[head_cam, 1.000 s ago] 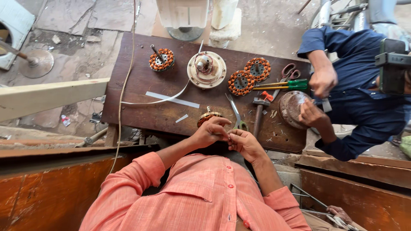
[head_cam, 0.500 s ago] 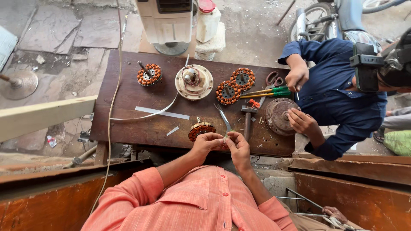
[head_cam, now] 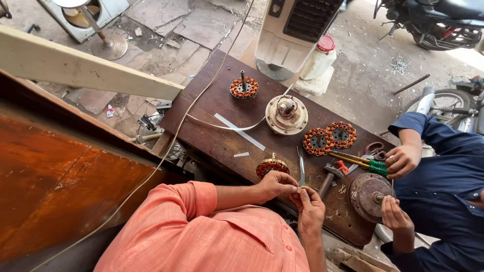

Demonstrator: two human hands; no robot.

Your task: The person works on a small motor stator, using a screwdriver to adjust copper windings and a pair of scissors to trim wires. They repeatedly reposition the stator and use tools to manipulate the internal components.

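Head view, looking straight down: both hands meet just over the near edge of the dark wooden bench (head_cam: pixel 222 141), the left hand (head_cam: pixel 275 185) and the right hand (head_cam: pixel 310 204) with fingertips pressed together, pinching something small and thin between them, too small to make out, perhaps a strip or a wire end. Just beyond the left hand sits a copper-wound stator (head_cam: pixel 271 166) on the bench, the nearest piece to the work. A pair of slim tweezers or a blade (head_cam: pixel 301 171) lies upright in the picture, just beside the fingers, and a hammer (head_cam: pixel 330 177) rests close to the right. Further out are a round motor housing (head_cam: pixel 286 114), three more copper windings and a long pale strip (head_cam: pixel 240 131). To the right, a co-worker in a dark blue shirt has one hand by green-handled screwdrivers (head_cam: pixel 368 163) and the other at a rusty round cover (head_cam: pixel 368 190). For fine work like this, I'd judge it best to keep the pinch low and near the stator, wrists steady, so the small piece doesn't slip off the bench edge.
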